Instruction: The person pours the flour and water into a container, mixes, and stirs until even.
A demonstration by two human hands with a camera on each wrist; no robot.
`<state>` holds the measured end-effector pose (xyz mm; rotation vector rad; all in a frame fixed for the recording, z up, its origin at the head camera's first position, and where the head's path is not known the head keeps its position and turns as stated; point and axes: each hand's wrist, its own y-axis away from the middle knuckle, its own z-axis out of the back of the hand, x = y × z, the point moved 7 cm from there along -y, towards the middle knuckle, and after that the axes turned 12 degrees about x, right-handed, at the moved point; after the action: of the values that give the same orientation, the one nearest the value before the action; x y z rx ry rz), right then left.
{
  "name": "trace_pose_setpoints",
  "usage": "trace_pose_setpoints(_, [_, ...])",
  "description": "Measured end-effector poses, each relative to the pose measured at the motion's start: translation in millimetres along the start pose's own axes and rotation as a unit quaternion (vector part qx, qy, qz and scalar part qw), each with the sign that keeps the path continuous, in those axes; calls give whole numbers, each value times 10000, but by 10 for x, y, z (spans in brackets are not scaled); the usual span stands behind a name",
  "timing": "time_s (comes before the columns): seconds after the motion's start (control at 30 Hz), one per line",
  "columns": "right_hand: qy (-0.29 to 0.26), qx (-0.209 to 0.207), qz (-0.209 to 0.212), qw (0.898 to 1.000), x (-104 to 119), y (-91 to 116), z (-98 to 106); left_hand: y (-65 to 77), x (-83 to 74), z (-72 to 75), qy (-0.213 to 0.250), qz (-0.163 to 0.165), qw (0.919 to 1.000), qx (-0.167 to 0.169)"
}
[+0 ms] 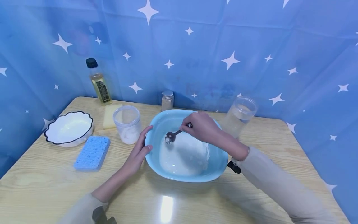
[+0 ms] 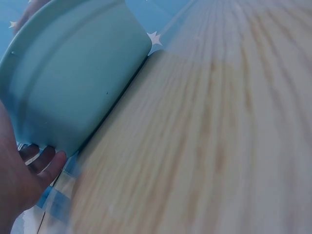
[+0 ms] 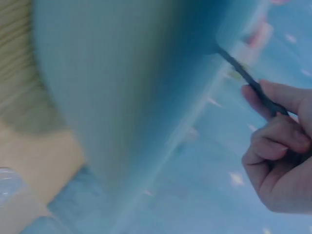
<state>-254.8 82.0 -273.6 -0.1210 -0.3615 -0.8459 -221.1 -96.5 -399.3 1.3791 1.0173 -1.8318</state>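
Note:
A light blue plastic basin [image 1: 221,158] stands on the wooden table with whitish liquid [image 1: 184,158] in its bottom. My left hand [image 1: 138,151] grips the basin's left rim; in the left wrist view, its fingers [image 2: 52,168] lie against the outer wall. Over the basin, my right hand [image 1: 202,126] holds a dark metal spoon [image 1: 170,137] by its handle, bowl low toward the left side. Whether the bowl touches the liquid is hard to tell. The right wrist view is blurred but shows the spoon's handle [image 3: 248,78] between thumb and fingers.
Left of the basin are a jar of white powder [image 1: 128,129], a blue sponge [image 1: 93,153], a yellow sponge [image 1: 110,116] and a scalloped white bowl [image 1: 70,129]. Behind stand an oil bottle [image 1: 101,87] and a small shaker [image 1: 167,101]. A clear water container [image 1: 237,116] is behind my right forearm.

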Motion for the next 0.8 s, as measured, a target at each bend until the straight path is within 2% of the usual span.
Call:
trace_pose_setpoints(0.13, [-131, 140, -54, 9998, -94, -51, -27, -24, -1, -8, -18, 33, 10000, -14])
trace_pose_setpoints(0.33, [-288, 123, -36, 9995, -168, 17, 97, -47, -19, -11, -12, 104, 9999, 26])
trace_pose_setpoints(0.47, [-341, 74, 27, 9994, -166, -14, 122, -39, -14, 8, -59, 170, 9998, 11])
trace_pose_setpoints(0.67, [-672, 183, -57, 9976, -205, -177, -53, -13, -9, 3, -42, 72, 10000, 8])
trace_pose_setpoints(0.8, [-620, 347, -139, 9974, -232, -244, -149, 6, -4, -8, -58, 109, 9999, -18])
